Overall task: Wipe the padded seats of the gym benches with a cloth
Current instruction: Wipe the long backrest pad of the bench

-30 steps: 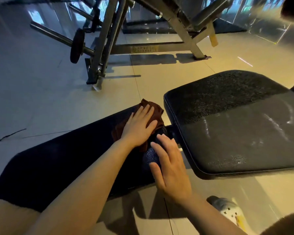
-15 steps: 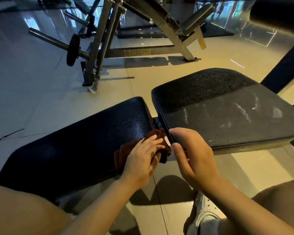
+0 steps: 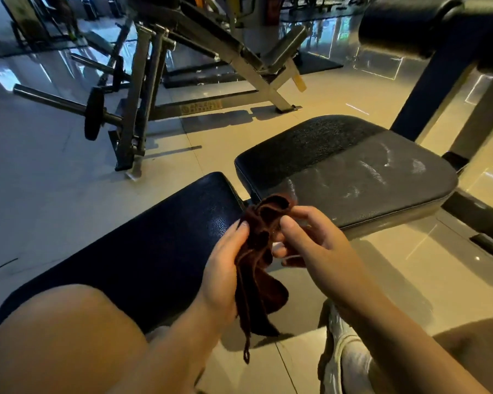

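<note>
1. Holding the cloth [image 3: 256, 251] up off both pads, the person is keeping it between the 2 hands, likely so a fresh face can be found before the next wipe.
2. Curling round the cloth's left edge, the left hand [image 3: 225, 268] is gripping it with fingertips at the upper folds, which is letting the rest hang down in front of the floor [image 3: 54, 180] as a loose tail.
3. Pinching the top folds from the other side, the right hand [image 3: 310, 245] is working with thumb and curled fingers, probably pulling the bunched fabric apart or refolding it.
4. Lying to the left under the hands, the long pad [image 3: 143, 251] is looking dark and glossy; whether it is fully wiped cannot be told.
5. Sitting just beyond, apart from the long pad by a narrow gap, the seat [image 3: 353, 177] is showing pale streaks and smears on its near half, so it is probably the surface needing the cloth next.
6. Standing close against the bench, the person is placing a knee [image 3: 63, 331] over the long pad's near end and a shoe [image 3: 345, 356] on the floor to the right, keeping both pads within easy reach.
7. Standing well apart behind, a machine [image 3: 143, 103] is playing no part.
</note>
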`<control>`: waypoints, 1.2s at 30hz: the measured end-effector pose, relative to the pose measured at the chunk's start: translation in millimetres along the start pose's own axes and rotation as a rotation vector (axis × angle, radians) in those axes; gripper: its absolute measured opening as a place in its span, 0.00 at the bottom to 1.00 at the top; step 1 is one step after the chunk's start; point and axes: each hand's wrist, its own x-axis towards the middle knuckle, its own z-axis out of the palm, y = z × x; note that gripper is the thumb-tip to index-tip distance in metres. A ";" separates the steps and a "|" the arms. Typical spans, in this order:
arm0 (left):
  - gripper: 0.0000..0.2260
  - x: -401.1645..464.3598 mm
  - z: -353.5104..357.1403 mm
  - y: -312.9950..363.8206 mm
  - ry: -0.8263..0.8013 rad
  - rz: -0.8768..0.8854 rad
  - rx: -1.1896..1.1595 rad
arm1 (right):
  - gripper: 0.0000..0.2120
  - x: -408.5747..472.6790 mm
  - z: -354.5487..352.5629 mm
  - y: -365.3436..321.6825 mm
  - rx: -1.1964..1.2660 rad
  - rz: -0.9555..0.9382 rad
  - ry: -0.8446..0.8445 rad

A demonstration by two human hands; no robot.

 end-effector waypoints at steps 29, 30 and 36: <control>0.11 83.6 -19.8 78.4 -0.131 -0.226 0.489 | 0.09 68.9 -48.4 -53.8 -0.408 0.159 0.127; 0.11 84.9 -21.9 80.5 -0.123 -0.228 0.506 | 0.09 70.0 -54.2 -52.6 -0.419 0.151 0.182; 0.10 83.3 -36.9 92.1 -0.231 -0.271 0.565 | 0.09 66.3 -74.5 -52.6 -0.523 0.063 0.308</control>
